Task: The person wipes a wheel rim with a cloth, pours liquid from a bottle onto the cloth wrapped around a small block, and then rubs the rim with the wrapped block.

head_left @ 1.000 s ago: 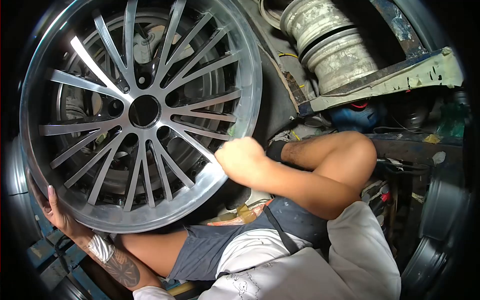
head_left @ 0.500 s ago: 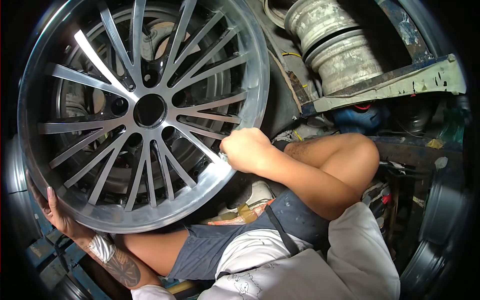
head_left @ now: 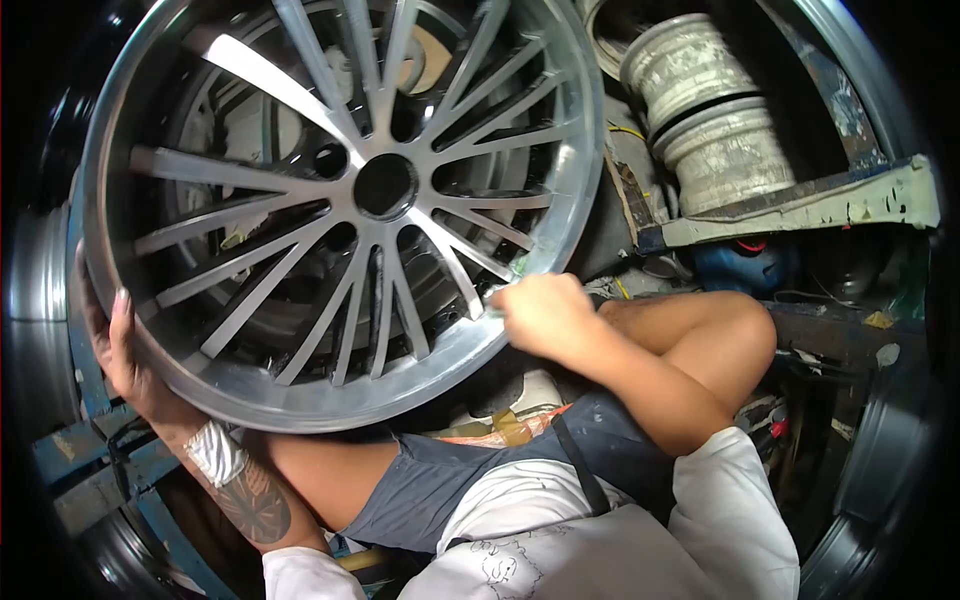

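A large silver alloy wheel (head_left: 390,232) with many thin spokes and a round centre hole stands tilted in front of me, over my legs. My left hand (head_left: 118,345) is against the lower left of its outer rim, fingers on the far side and thumb toward me. At the lower right, my right hand (head_left: 545,315) is closed near the inner rim and the end of a spoke. Something small and pale shows at its fingertips, too small to name. Wet, greenish smears lie on the rim just above that hand.
Two worn, stained wheels (head_left: 715,155) sit on a metal rack (head_left: 800,215) at the upper right. Below it is a blue object (head_left: 740,268). Blue metal framing (head_left: 165,535) stands at the lower left, with another shiny wheel (head_left: 40,265) at the left edge.
The wheel has turned and appears further right and higher in view. My right hand has shifted right and slightly down, still closed at the rim. My left hand still supports the wheel, now higher in view.
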Demonstrator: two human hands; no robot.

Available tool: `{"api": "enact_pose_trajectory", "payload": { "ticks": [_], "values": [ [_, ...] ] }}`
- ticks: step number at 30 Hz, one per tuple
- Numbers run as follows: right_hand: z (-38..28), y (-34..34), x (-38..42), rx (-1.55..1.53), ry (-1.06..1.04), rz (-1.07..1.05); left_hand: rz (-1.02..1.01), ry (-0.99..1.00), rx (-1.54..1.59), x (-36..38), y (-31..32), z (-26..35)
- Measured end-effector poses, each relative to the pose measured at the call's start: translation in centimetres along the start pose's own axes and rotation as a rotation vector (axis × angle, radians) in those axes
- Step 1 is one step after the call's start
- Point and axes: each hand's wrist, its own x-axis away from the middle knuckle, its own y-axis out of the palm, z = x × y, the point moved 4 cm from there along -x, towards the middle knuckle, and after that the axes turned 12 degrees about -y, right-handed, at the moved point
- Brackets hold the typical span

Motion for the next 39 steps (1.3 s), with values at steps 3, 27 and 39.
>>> {"api": "enact_pose_trajectory", "payload": {
  "ticks": [3,27,39],
  "values": [
    [-0.1,1.5,0.1,0.121,0.068,0.047,-0.026,0.011,0.034,-0.3,1.4,0.6],
    [-0.4,-1.6,0.0,0.112,0.269,0.003,-0.106,-0.008,0.204,-1.8,2.2,0.4],
    [-3.7,-0.7,-0.3,0.206,0.285,-0.09,-0.073,0.009,0.444,-0.3,4.0,2.1]
  ]
}}
